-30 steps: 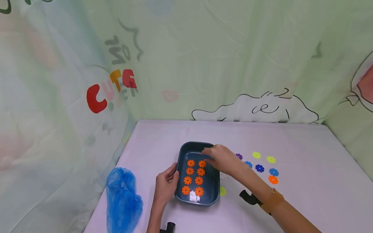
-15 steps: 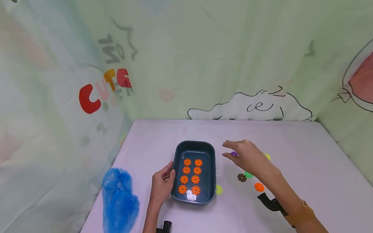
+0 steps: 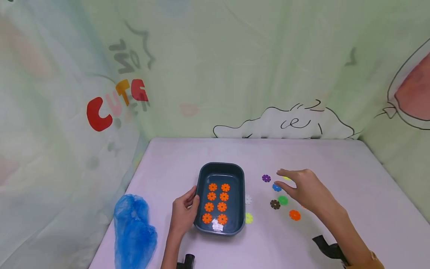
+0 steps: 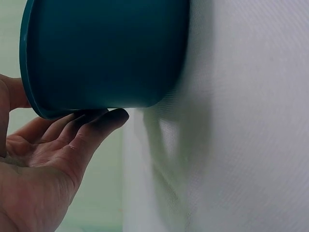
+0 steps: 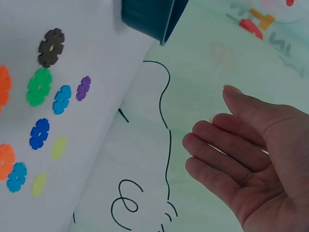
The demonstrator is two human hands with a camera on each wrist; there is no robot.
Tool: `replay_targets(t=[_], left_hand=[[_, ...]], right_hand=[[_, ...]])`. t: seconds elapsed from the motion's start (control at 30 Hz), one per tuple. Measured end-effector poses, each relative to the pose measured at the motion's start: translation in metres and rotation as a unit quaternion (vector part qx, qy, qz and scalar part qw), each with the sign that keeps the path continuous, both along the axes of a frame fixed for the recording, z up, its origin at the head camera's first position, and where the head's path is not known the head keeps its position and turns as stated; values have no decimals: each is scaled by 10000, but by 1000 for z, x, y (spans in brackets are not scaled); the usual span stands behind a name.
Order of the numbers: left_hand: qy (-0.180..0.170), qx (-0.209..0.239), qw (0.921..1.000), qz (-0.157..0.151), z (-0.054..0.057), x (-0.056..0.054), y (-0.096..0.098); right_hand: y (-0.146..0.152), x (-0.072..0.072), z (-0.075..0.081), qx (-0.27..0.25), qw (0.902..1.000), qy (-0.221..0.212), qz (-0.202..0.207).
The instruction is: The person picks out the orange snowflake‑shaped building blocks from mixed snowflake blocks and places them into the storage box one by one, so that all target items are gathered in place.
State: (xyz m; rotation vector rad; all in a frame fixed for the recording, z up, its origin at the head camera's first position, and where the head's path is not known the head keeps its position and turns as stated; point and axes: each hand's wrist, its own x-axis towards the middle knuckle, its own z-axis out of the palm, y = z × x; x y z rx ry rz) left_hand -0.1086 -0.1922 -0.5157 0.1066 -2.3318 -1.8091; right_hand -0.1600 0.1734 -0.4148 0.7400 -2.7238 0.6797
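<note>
My left hand [image 3: 183, 215] grips the left wall of a dark blue-green rectangular tray [image 3: 236, 224]; in the left wrist view its thumb is at the rim and the fingers [image 4: 91, 133] lie along the outer side. Inside the tray, orange snowflake discs [image 3: 222, 207] lie in two columns. My right hand [image 3: 307, 190] hovers over the loose discs, thumb and fingers spread apart, holding nothing. Near its fingertips lie a blue disc [image 3: 277, 187], a purple disc [image 3: 266, 178] and a green disc [image 3: 283, 200]. The right wrist view shows the palm [image 5: 263, 193] bare.
A brown disc [image 3: 275, 204] and an orange disc [image 3: 295, 215] lie below the right hand. A white disc [image 3: 248, 200] and a yellow-green disc [image 3: 249, 218] sit by the tray's right side. A crumpled blue plastic bag [image 3: 134, 231] rests at the table's left edge.
My right hand has left the top orange disc in the tray and moved right over the loose discs, its fingers empty. My left hand keeps its grip on the tray.
</note>
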Motion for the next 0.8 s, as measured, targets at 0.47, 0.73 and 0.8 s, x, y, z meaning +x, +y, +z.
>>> replay_targets(t=[0.47, 0.73, 0.8], left_hand=[[-11, -150, 9998, 152, 4, 0, 1], [0, -203, 9996, 205, 2, 3, 2], [-6, -210, 9995, 217, 2, 3, 2]], right_hand=[[21, 19, -28, 243, 9959, -617, -620], [30, 28, -52, 349, 9896, -1226, -662], [30, 27, -57, 434, 9860, -1434, -731]])
